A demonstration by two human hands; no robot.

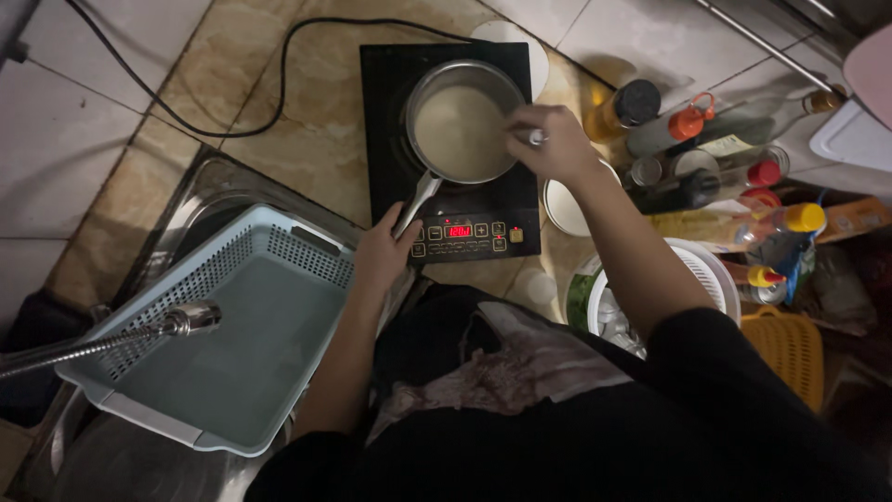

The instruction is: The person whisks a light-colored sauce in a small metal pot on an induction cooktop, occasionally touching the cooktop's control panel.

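Looking down, I see my left hand (379,251) gripping the pan handle (415,203) pointing toward me from the pan (462,121), my right hand (548,139) pinching a spoon (533,137) over its right rim.

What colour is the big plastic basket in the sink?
Pale blue basket, seen in the head view.

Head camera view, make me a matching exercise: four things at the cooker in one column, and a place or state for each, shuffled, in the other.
Things:
1. saucepan
2. left hand
3. right hand
4. pale blue basket

Places or states:
A. sits in the steel sink
B. grips the saucepan's handle
C. stands on the black induction cooker, holding pale liquid
D. holds a utensil over the saucepan's rim

Pairs: 1-C, 2-B, 3-D, 4-A
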